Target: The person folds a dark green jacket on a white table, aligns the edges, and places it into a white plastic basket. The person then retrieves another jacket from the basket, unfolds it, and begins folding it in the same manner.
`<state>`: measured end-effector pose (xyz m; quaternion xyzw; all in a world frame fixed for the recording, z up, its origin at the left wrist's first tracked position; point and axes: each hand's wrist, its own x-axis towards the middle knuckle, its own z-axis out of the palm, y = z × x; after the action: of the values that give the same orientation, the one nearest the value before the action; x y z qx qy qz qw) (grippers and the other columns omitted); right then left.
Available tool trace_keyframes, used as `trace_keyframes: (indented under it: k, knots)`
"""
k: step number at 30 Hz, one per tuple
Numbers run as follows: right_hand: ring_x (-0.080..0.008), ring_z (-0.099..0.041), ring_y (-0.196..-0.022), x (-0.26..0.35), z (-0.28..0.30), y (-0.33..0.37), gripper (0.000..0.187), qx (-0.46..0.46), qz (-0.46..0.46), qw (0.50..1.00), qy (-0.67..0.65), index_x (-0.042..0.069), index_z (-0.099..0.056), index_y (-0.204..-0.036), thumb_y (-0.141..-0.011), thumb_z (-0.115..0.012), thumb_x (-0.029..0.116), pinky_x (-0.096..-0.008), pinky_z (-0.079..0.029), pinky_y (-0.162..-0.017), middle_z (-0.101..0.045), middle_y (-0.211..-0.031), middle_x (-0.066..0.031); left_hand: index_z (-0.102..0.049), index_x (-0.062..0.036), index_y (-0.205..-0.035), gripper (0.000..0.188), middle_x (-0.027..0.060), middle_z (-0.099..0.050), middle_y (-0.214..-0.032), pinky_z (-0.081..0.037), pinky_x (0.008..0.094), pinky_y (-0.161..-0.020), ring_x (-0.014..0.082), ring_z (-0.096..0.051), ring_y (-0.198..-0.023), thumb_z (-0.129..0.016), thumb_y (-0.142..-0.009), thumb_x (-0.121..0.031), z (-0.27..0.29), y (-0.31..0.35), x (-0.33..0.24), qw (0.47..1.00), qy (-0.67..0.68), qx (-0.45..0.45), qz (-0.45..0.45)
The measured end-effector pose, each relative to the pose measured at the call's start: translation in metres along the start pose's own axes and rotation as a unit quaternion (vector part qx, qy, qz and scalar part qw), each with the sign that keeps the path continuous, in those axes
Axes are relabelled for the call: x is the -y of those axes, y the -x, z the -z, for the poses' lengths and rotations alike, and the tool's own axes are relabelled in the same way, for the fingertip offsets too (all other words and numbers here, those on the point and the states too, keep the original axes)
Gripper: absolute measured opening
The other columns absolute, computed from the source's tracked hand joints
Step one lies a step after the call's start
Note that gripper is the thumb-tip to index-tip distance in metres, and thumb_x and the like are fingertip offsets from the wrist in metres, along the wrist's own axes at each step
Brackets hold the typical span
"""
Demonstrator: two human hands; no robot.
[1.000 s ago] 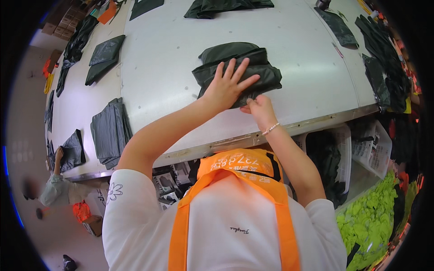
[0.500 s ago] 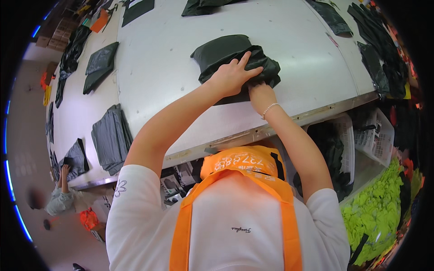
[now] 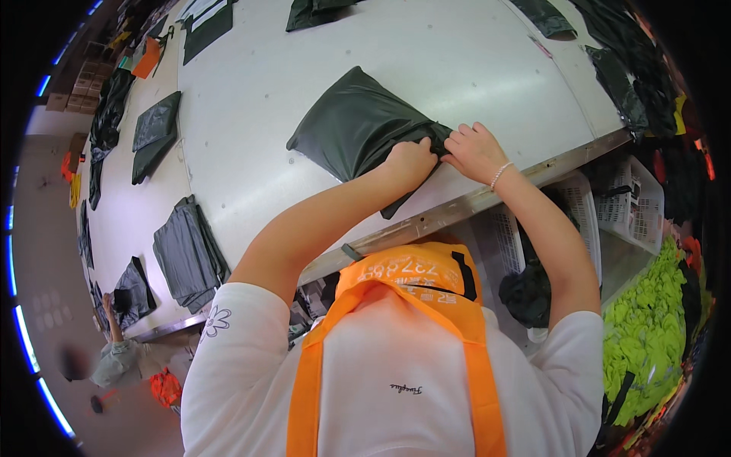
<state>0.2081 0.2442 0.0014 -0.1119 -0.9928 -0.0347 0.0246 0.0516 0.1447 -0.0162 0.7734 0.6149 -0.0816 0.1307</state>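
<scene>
A dark green-black plastic-like pouch [image 3: 354,122], plump and pillow-shaped, lies slantwise on the white table [image 3: 251,137] in front of me. My left hand [image 3: 413,161] has its fingers closed on the gathered near-right end of the pouch. Right beside it, my right hand [image 3: 475,154] pinches the same end, its fingertips nearly touching the left hand. A loose flap [image 3: 407,199] of the dark material hangs down toward the table's near edge below my left hand. What lies inside the pouch is hidden.
A stack of dark folded sheets [image 3: 189,251] and another folded dark piece [image 3: 156,133] lie to the left. White plastic baskets [image 3: 630,206] and a heap of lime-green cloth [image 3: 647,335] are below the edge at right. Another person [image 3: 118,358] works at the far left.
The pouch has turned and now shows a smooth, full face. My left hand has gone from lying spread on top to gripping its end. My right hand has come out from underneath.
</scene>
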Motion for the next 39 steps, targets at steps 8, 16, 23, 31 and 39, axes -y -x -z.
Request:
trace_keyframes:
  k: [8,16,23,31,39]
  knots:
    - [-0.0324,-0.058,-0.086,0.064,-0.017,0.006,0.018,0.092,-0.069,0.95,-0.289,0.004,-0.056,-0.092,-0.077,-0.063,0.009,-0.0422,-0.048,-0.074,-0.057,-0.093,-0.0108,-0.062,-0.0202,-0.117,0.051,0.0185,-0.046,-0.12,-0.051,0.0391,-0.079,0.0324,-0.061,-0.093,-0.068,-0.067,-0.015,0.004,0.001,0.009,0.99,0.127,-0.019,0.063]
    - [-0.0333,-0.058,-0.087,0.087,-0.033,0.007,0.01,0.0,-0.103,0.916,-0.387,0.004,-0.058,-0.087,-0.077,-0.06,0.006,-0.0426,-0.048,-0.074,-0.057,-0.095,-0.0116,-0.061,-0.0149,-0.116,0.047,0.0199,-0.042,-0.13,-0.047,0.0408,-0.089,0.0363,-0.057,-0.101,-0.067,-0.069,-0.015,-0.033,-0.011,0.014,0.955,0.219,-0.144,0.135]
    - [-0.0334,-0.06,-0.083,0.142,-0.062,-0.007,0.01,0.023,-0.197,0.924,-0.328,0.003,-0.06,-0.085,-0.081,-0.059,0.012,-0.0428,-0.049,-0.072,-0.058,-0.094,-0.0133,-0.046,-0.005,-0.132,0.058,0.0246,-0.05,-0.125,-0.037,0.0345,-0.099,0.0341,-0.047,-0.118,-0.063,-0.079,-0.023,-0.037,-0.034,0.051,0.927,0.364,-0.083,0.042]
    - [-0.0347,-0.057,-0.078,0.118,-0.04,0.016,0.006,-0.112,-0.196,0.844,-0.487,0.002,-0.063,-0.081,-0.076,-0.064,0.006,-0.039,-0.047,-0.068,-0.057,-0.084,-0.0131,-0.065,-0.0011,-0.104,0.022,0.0128,-0.062,-0.112,-0.047,0.0305,-0.086,0.0228,-0.06,-0.102,-0.057,-0.086,-0.011,0.066,0.025,0.016,0.86,0.452,-0.23,-0.045]
    - [-0.0221,-0.053,-0.068,0.092,-0.008,0.025,0.006,-0.145,-0.172,0.816,-0.533,0.001,-0.061,-0.084,-0.079,-0.062,0.002,-0.0281,-0.043,-0.061,-0.051,-0.079,-0.0088,-0.049,-0.0048,-0.129,0.051,0.0122,-0.045,-0.137,-0.021,0.0461,-0.11,0.0323,-0.033,-0.133,-0.061,-0.082,-0.018,0.006,0.067,0.067,0.915,0.324,-0.17,-0.17]
